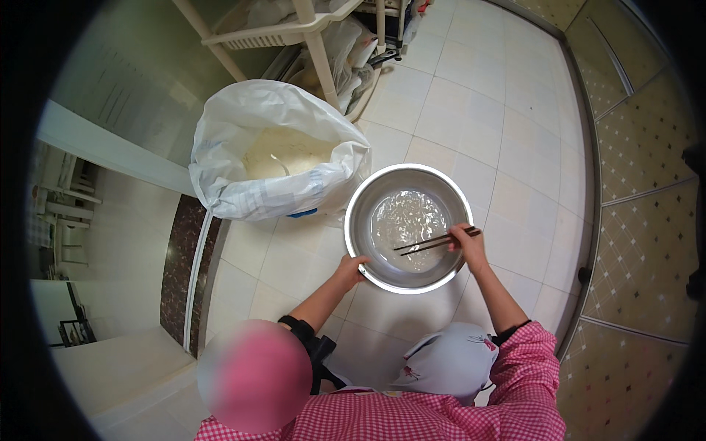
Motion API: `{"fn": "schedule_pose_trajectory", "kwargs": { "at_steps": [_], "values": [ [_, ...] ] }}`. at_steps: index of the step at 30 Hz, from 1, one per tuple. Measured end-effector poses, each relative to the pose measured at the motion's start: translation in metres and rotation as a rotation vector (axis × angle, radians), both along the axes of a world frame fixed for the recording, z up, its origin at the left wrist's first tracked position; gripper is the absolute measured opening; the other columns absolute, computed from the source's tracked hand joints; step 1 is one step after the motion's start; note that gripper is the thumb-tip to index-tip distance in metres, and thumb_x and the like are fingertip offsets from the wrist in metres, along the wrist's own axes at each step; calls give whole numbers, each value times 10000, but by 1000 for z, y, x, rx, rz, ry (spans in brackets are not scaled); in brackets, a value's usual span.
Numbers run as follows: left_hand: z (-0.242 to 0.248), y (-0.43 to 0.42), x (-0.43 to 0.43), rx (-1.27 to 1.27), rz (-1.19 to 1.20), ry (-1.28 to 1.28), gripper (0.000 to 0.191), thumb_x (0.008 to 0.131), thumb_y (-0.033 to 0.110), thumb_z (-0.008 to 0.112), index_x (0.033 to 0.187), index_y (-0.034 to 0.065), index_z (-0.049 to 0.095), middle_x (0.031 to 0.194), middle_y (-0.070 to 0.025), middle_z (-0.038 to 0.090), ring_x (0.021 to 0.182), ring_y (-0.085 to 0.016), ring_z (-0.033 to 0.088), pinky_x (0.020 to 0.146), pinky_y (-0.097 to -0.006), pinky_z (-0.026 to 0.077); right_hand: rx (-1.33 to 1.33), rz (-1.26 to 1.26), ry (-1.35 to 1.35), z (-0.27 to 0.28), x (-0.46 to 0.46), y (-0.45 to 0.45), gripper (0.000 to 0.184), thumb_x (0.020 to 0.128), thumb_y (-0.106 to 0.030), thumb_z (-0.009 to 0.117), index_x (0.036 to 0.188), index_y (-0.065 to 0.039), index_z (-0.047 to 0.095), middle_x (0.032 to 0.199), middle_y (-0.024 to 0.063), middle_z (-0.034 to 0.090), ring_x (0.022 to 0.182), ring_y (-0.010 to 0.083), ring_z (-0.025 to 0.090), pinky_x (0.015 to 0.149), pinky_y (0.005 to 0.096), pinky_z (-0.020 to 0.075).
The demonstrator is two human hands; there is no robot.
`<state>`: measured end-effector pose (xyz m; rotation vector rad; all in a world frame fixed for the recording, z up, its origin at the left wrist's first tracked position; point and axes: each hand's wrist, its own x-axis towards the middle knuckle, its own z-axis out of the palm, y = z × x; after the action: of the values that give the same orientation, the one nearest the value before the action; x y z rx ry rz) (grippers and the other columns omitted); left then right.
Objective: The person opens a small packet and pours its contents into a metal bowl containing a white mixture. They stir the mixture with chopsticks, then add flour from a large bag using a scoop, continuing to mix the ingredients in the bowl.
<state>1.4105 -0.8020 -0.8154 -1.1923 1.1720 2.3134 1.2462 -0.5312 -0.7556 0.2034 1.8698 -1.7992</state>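
Observation:
Before me a wide stainless steel basin [361, 201] holds a shallow, shiny, rippled liquid [411, 220]. My left hand [351, 271] grips the basin's rim at its near left, thumb over the edge. In my right hand [466, 242], above the right side of the basin, is a pair of dark chopsticks [424, 242]. They slant left with their tips at or just over the liquid; whether they dip into it I cannot tell. Left of the basin stands a white woven sack [265, 195] with its mouth rolled open. Pale flour-like powder [292, 146] shows inside, with a whitish curved thing [279, 163] sticking up from it.
A cream plastic rack [317, 60] with bagged goods stands behind the sack. Patterned cabinets [640, 242] line the right side. The floor is pale tile [463, 110]. On the left, a doorway with a dark stone threshold [185, 259] opens onto another room.

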Motion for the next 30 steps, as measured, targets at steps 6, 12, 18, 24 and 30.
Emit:
{"fn": "schedule_pose_trajectory", "kwargs": {
  "at_steps": [6,12,18,24,30],
  "values": [
    [6,-12,-15,-58,-19,-52,292,828,122,579,1059,-41,506,827,-120,633,618,-214,653,526,-351,571,-62,-198,275,11,-14,1,213,887,-172,557,886,30,624,748,61,621,632,107,559,567,238,473],
    [51,-33,-36,-785,-685,-59,392,808,282,638,1017,-43,572,866,-173,650,676,-258,659,523,-371,531,102,-41,109,18,0,11,219,859,-189,571,822,23,611,686,73,610,546,130,562,532,253,475],
    [100,-39,-59,-1232,-1329,-24,446,814,384,554,992,-18,632,951,-192,652,843,-359,630,723,-454,502,80,-28,277,27,0,7,242,871,-211,589,870,26,641,708,47,609,610,111,557,578,241,451],
    [159,-17,-43,-44,-804,84,326,880,249,562,1086,-5,564,1013,-125,633,877,-207,636,711,-347,546,412,597,752,88,21,-47,141,822,-182,635,841,-45,659,751,103,632,628,227,593,589,327,471],
    [213,-25,-3,363,-392,52,310,924,196,498,1137,-29,514,1093,-185,602,1019,-288,609,862,-391,515,567,972,966,194,8,-69,113,806,-161,631,751,-63,624,686,79,553,613,275,566,545,382,460]
  ]
}}
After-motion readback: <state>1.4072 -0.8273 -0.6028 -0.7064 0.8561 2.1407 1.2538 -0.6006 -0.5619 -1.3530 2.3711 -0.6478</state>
